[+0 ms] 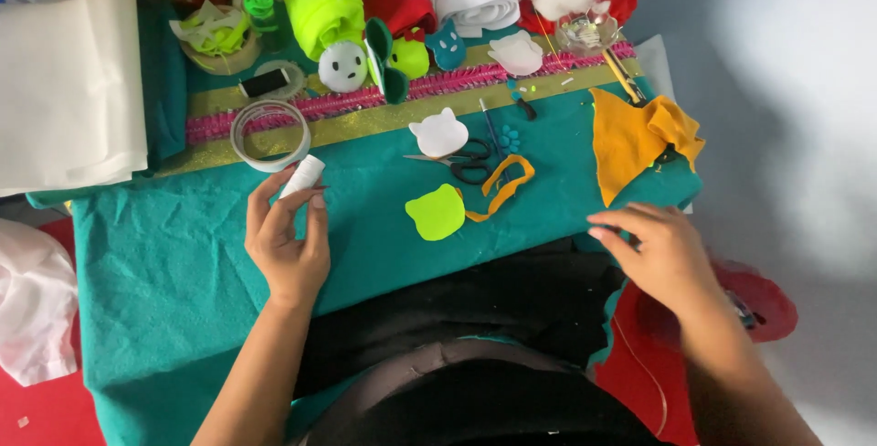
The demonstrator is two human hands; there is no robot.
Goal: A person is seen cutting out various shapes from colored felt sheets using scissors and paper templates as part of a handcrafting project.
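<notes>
Left hand [288,249] holds tube [302,176] — mid-cloth.

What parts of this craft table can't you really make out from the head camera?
- Left hand: its fingers hide most of the small white tube, so its lower end is unseen.
- Right hand: whether its fingertips pinch the teal cloth edge is unclear.
- Scissors: partly under the white felt shape.
- White fabric roll: cut off by the left edge.
- Clutter along the top edge: cropped and too small.
</notes>
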